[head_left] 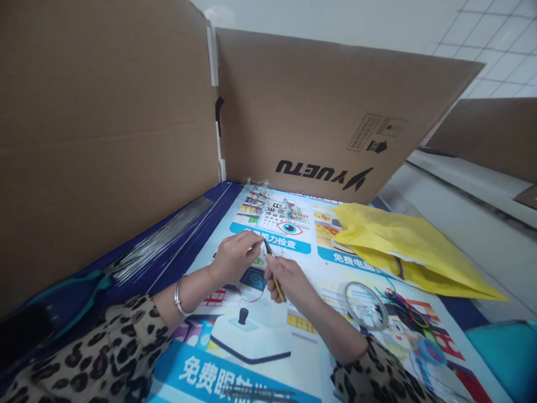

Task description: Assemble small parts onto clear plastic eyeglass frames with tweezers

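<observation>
My right hand (289, 280) is closed round a pair of small pliers (276, 282) with yellow handles, their dark tips slanting up and to the left. Close to those tips, my left hand (235, 256) is pinched shut; whatever lies between its fingers is too small to make out. Below the left hand, a thin curved strand (257, 313) shows faintly against the printed poster (306, 302). Past the hands lies a tangle of fine wire and small beads (289, 208).
Cardboard panels (335, 106) stand behind and to the left. Straight silvery wires (168, 240) lie at left, a yellow bag (403, 246) at right. Nearer are a ring-shaped roll (348, 302), coloured cords (413, 313), a teal item (503, 352) and thin dark tools (258, 393).
</observation>
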Available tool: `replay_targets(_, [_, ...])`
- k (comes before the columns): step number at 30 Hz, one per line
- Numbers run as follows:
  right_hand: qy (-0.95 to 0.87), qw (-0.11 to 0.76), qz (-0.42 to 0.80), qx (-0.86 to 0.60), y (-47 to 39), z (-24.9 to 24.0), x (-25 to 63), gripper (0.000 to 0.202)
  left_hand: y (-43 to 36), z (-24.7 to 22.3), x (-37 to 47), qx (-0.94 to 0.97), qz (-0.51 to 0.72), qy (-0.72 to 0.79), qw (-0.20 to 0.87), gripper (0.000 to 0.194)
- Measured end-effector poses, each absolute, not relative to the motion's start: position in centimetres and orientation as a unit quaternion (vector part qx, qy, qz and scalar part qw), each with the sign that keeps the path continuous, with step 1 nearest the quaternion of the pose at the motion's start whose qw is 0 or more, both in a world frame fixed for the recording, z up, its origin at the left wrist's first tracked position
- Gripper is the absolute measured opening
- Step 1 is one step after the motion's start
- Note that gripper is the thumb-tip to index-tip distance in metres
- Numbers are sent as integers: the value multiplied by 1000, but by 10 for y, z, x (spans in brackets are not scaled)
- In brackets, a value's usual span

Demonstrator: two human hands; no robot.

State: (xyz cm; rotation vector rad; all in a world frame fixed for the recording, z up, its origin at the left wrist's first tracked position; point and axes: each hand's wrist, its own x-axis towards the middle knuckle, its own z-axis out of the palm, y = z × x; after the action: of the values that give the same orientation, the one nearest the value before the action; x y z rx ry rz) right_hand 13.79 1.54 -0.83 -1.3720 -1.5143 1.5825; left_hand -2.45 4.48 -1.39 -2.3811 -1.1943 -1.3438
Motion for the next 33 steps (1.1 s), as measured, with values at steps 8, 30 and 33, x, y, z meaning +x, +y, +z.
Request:
replay_targets(8, [-559, 275, 593, -510, 16, -9, 137, 50, 45, -15, -24, -796, -448, -398, 87, 13])
replay_targets(30, [-611, 264, 527, -528, 14, -11, 135, 46, 47, -3, -29, -827, -421, -367, 71, 14])
replay_targets(33, [-616, 261, 521, -531, 13, -9, 135, 45, 48, 0, -33, -838, -412, -352, 62, 13])
